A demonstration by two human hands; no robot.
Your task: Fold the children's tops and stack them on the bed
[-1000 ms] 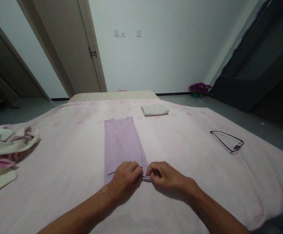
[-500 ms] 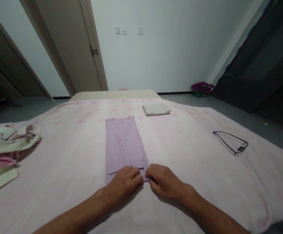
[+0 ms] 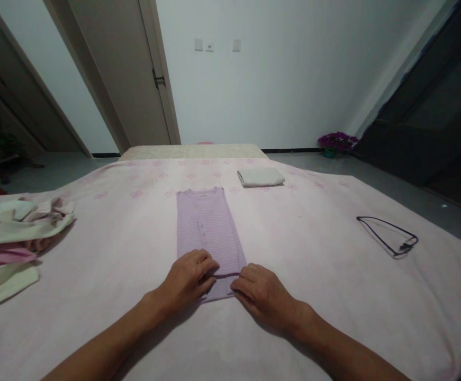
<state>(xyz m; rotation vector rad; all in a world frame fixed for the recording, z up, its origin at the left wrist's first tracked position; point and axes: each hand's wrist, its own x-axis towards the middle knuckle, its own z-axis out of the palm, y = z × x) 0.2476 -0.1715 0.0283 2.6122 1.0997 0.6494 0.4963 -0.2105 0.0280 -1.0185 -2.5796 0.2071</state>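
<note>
A lilac striped garment (image 3: 207, 227), folded into a long narrow strip, lies flat on the pink bedspread (image 3: 115, 248) and runs away from me. My left hand (image 3: 188, 275) rests on its near left corner with the fingers curled onto the cloth. My right hand (image 3: 260, 291) lies at the near right corner, fingers bent and pinching the hem. Both hands sit side by side at the garment's near end.
A loose pile of cream and pink clothes (image 3: 11, 243) lies at the left edge. A folded white cloth (image 3: 260, 177) sits at the far side. A black wire hanger (image 3: 389, 236) lies on the right. A door and flower pot (image 3: 336, 143) stand beyond.
My hands have shifted slightly apart at the near hem, uncovering more of the garment's end. The view has drifted a little to the left and closer.
</note>
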